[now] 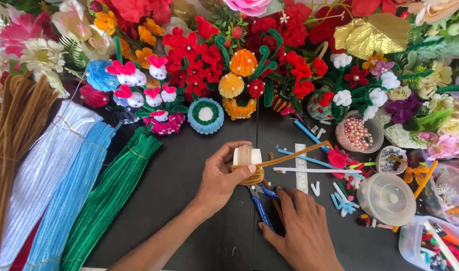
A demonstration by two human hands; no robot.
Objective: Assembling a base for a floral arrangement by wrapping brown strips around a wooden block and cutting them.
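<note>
Tan pipe cleaner wound around a small white block, centre of the dark surface (189,200)

The left hand (220,179) has its fingers clamped on the white block (247,156), steadying the fuzzy tan pipe cleaner (295,156) coiled on it, its free end trailing toward 2 o'clock. The right hand (302,228), at 5 o'clock, lies flat with fingers together, pinning the blue-handled pliers (262,208). A clear ruler (301,173) lies just beside.

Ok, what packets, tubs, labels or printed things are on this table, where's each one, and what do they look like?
Round clear tub: right of the hands, translucent lid on.
Bead bowl: upper right, round, clear, pinkish pearls.
Small dish: between them, white, patterned, dark bits.
Clear box: bottom right corner, mixed colourful scraps.
Ruler: beside the left hand, white, marked strip.
No screens or signs.
</note>
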